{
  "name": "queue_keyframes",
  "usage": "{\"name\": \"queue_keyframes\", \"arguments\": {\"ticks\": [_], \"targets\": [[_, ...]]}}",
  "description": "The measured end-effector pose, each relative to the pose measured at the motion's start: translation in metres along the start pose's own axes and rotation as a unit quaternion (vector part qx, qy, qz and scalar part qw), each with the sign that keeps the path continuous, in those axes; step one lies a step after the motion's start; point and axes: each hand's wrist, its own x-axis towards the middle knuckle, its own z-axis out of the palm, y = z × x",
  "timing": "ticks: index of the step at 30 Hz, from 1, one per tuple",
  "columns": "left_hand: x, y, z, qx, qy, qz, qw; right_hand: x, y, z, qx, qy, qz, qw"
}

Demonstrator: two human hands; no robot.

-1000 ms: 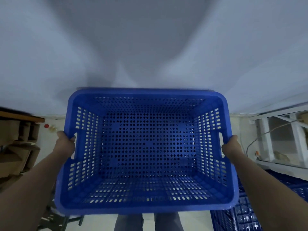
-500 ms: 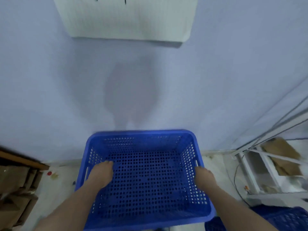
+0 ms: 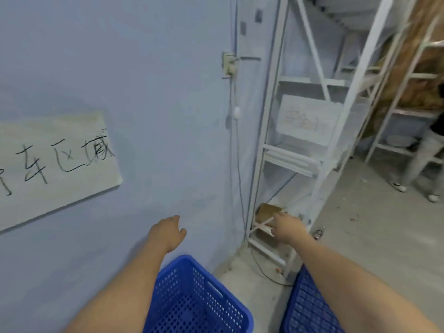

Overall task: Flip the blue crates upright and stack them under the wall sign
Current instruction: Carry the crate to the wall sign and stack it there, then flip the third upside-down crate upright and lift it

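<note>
An upright blue perforated crate (image 3: 199, 299) stands on the floor against the wall, below and to the right of the white wall sign (image 3: 55, 164) with black handwriting. My left hand (image 3: 167, 233) hovers above the crate, empty, fingers loosely apart. My right hand (image 3: 287, 228) is raised to the right, also empty with fingers apart. A second blue crate (image 3: 306, 306) shows its gridded bottom at the lower right, partly hidden by my right forearm.
A white metal shelf rack (image 3: 310, 140) stands in the corner to the right, with a cardboard box (image 3: 266, 212) low on it. A cable (image 3: 236, 164) hangs down the wall from a socket. Another person's legs (image 3: 422, 162) are at far right on the concrete floor.
Both hands have let go of the blue crate, which now rests on the floor by the wall. My view has swung up and to the right, toward the shelf rack.
</note>
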Motion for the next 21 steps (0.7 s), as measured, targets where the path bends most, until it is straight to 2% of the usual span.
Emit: {"name": "queue_keyframes", "arguments": {"ticks": [6,12,21], "targets": [[-0.004,0.144,-0.003,-0.018,-0.026,0.182,0.983,-0.104,0.112,-0.023,0.015,0.011,0.174,0.985],[-0.044,0.285,-0.017,-0.019,-0.042,0.313,0.949,-0.191,0.199,-0.055,0.04,0.043,0.283,0.957],[-0.087,0.455,-0.001,0.027,-0.052,0.39,0.919,-0.264,0.323,-0.074,0.083,0.071,0.383,0.917]]}}
